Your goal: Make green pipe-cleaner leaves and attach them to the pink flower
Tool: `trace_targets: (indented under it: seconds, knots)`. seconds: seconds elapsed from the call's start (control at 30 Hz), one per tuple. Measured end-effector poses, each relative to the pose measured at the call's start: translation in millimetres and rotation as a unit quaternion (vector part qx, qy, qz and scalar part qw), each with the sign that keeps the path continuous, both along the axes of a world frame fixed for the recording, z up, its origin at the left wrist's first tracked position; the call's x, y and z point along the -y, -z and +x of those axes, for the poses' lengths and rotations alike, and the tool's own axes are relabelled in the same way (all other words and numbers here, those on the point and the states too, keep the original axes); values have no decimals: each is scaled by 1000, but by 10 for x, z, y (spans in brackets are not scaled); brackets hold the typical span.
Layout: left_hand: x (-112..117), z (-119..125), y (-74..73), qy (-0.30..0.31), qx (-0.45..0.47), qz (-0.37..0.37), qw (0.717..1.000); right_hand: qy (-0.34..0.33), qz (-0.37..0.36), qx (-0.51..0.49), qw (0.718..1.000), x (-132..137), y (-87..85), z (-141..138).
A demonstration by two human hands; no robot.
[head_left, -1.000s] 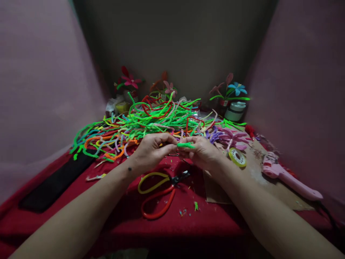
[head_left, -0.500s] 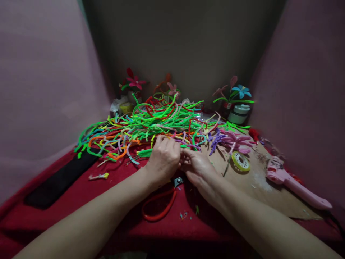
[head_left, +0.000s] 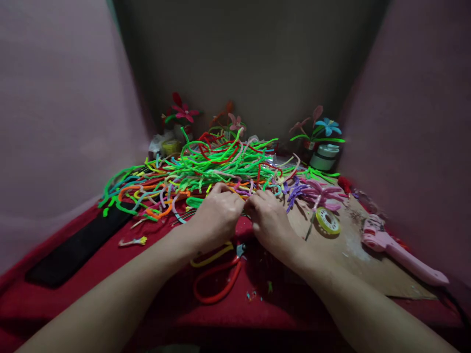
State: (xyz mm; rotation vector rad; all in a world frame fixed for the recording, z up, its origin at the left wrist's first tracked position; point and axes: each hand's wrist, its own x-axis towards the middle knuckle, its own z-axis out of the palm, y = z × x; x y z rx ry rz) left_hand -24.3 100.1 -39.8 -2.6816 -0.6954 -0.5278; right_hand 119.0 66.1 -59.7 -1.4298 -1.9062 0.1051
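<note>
My left hand (head_left: 220, 212) and my right hand (head_left: 268, 215) meet above the middle of the red cloth, fingertips pinched close together. Whatever they hold is hidden by the fingers. Just beyond them spreads a heap of pipe cleaners (head_left: 221, 162), mostly bright green, with red, orange, yellow and purple ones mixed in. Below the hands lies a pair of scissors (head_left: 217, 289) with a red and a yellow handle loop. Small colored clippings (head_left: 253, 296) are scattered on the cloth near them.
On the right, a cardboard sheet (head_left: 353, 260) bears a roll of yellow tape (head_left: 327, 220), a pink pipe-cleaner flower (head_left: 322, 193) and a pink glue gun (head_left: 401, 250). A black strip (head_left: 77, 247) lies left. Potted pipe-cleaner flowers (head_left: 328, 126) stand behind the heap.
My right hand has turned, its knuckles now uppermost and its fingers curled in. My left hand has shifted slightly left and down, and more of the scissors shows.
</note>
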Motion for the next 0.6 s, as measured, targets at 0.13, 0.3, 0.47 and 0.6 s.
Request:
trace_targets:
  seconds: [0.13, 0.3, 0.47, 0.6]
  knots:
    - [-68, -92, -70, 98, 47, -46, 993, -119, -255, -298, 912, -95, -118, 163]
    - [-78, -98, -48, 140, 73, -52, 986, -188, -450, -517, 703, -170, -63, 264]
    - [-100, -108, -88, 147, 76, -59, 984, -236, -454, -550, 661, -168, 24, 246]
    - [-139, -137, -99, 162, 81, -77, 980, -285, -461, -544, 640, -147, 51, 242]
